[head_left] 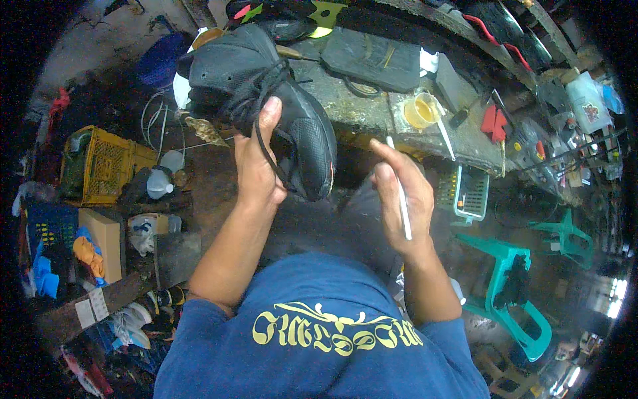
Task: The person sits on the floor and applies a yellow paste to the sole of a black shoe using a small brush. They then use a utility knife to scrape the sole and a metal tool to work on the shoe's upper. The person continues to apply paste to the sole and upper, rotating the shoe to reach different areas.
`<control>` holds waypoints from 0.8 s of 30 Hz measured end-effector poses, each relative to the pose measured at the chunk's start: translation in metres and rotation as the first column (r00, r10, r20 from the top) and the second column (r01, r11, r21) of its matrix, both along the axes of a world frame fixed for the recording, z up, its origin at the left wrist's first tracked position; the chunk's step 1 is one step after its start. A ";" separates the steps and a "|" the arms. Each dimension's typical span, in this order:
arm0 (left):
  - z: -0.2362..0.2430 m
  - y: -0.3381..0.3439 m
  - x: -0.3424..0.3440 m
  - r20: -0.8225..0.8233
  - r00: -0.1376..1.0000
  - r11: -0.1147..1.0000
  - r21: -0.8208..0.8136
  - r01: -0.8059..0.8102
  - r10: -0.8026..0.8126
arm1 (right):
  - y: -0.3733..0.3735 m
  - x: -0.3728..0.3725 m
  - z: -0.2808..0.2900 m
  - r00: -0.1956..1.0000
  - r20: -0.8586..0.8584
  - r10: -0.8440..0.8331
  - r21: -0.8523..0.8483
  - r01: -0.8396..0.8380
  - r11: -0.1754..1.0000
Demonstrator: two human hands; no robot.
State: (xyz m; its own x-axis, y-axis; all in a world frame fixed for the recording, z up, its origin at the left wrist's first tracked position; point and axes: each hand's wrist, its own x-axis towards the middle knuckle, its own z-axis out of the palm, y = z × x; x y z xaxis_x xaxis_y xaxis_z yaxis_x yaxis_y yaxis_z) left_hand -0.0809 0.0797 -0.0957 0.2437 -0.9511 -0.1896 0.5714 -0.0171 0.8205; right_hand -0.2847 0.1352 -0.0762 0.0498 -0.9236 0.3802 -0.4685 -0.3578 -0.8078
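Note:
My left hand (256, 163) grips a black lace-up shoe (312, 133) and holds it up, tilted, in front of the workbench. Its thumb presses beside the loose laces; the other fingers are hidden behind the shoe. Apart from the shoe, to its right, my right hand (409, 193) is closed on a thin white stick (403, 213), which lies along the palm with one end showing past the fingers. What kind of tool the stick is, I cannot make out. Beyond that hand, a clear cup of yellowish liquid (419, 112) stands on the bench, with a white strip (444, 130) beside it.
The worn workbench (372, 120) carries a dark flat slab (369, 58) and a red piece (494, 123). A yellow crate (109, 166) and a cardboard box (103, 243) stand at the left. On the right are a pale basket (472, 193) and a green plastic chair (508, 292).

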 end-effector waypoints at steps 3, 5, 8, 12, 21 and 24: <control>-0.003 -0.004 -0.002 -0.053 0.997 0.999 -0.017 -0.050 0.049 | 0.010 0.000 0.005 0.993 0.061 0.099 -0.074 -0.094 0.993; -0.005 -0.005 -0.003 -0.063 0.996 0.997 -0.052 -0.063 0.060 | 0.015 0.004 0.009 0.972 0.167 0.166 -0.111 -0.148 0.983; -0.008 -0.007 -0.002 -0.033 0.999 0.997 -0.067 -0.045 0.043 | 0.024 0.017 0.007 0.887 0.434 0.156 -0.112 -0.119 0.987; -0.009 -0.006 -0.002 -0.026 0.998 0.996 -0.071 -0.057 0.055 | 0.023 0.023 -0.001 0.836 0.498 0.231 -0.236 -0.126 0.964; -0.008 -0.003 -0.007 -0.008 0.992 0.981 -0.145 -0.125 0.126 | 0.023 0.021 0.014 0.914 0.336 0.228 -0.206 -0.165 0.965; -0.006 -0.002 -0.008 -0.034 0.990 0.980 -0.142 -0.137 0.134 | 0.024 0.027 0.010 0.862 0.434 0.263 -0.242 -0.170 0.955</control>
